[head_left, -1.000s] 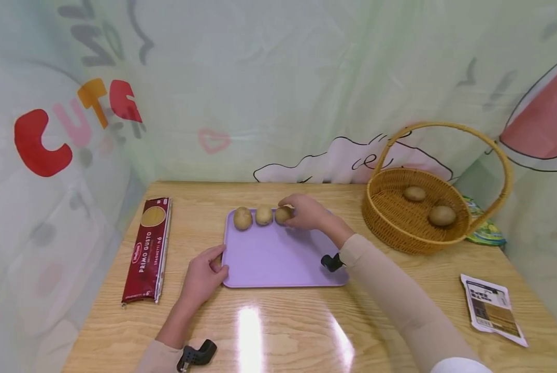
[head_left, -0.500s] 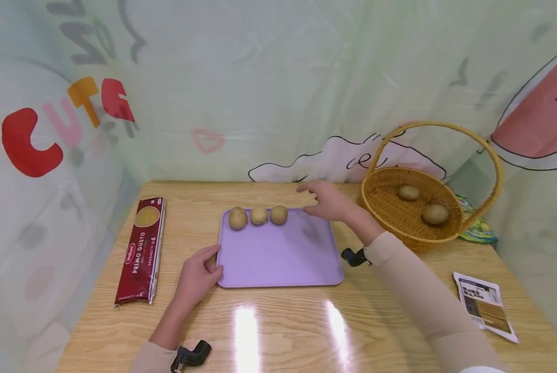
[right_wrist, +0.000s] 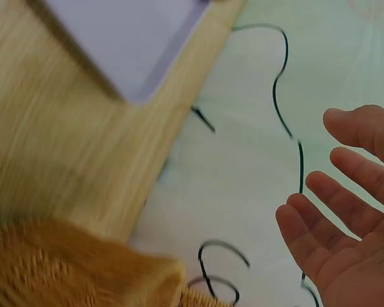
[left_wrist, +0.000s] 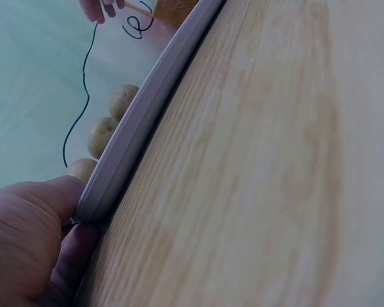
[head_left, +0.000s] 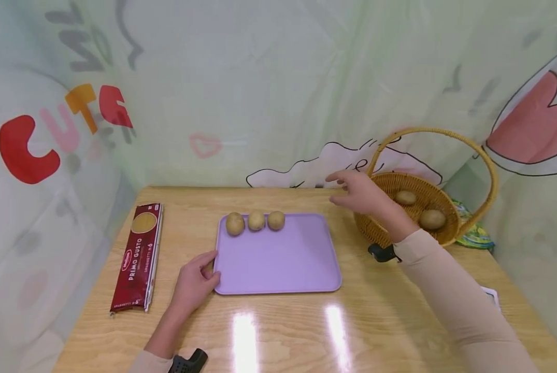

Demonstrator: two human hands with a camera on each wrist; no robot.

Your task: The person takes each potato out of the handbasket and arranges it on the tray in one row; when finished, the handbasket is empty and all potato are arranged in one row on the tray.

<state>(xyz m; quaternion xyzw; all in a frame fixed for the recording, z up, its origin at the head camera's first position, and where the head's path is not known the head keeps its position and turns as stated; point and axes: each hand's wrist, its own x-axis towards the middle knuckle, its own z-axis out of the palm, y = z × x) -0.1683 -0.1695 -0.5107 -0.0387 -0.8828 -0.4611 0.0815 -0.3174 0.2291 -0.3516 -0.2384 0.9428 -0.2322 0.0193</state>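
My left hand (head_left: 195,282) pinches the left edge of a lilac tray (head_left: 278,264), thumb above and fingers below in the left wrist view. Along the tray's far edge sit three potatoes, a left one (head_left: 234,224), a middle one (head_left: 256,220) and a right one (head_left: 276,220). My right hand (head_left: 359,191) is in the air at the left side of a wicker basket (head_left: 369,228), fingers spread and holding nothing. Inside the basket lie two more potatoes, a farther one (head_left: 405,197) and a nearer one (head_left: 432,219). The right forearm hides part of the basket's front.
A red spaghetti packet (head_left: 136,259) lies on the wooden table (head_left: 287,331) at left. Behind the basket is a green packet (head_left: 476,235). The right sleeve mostly covers a white packet (head_left: 491,295). The basket's tall handle (head_left: 491,178) arches up. A printed curtain (head_left: 259,93) hangs behind.
My right hand has let go of the right potato on the tray and moved right to the basket. The left hand keeps its hold on the tray's edge.
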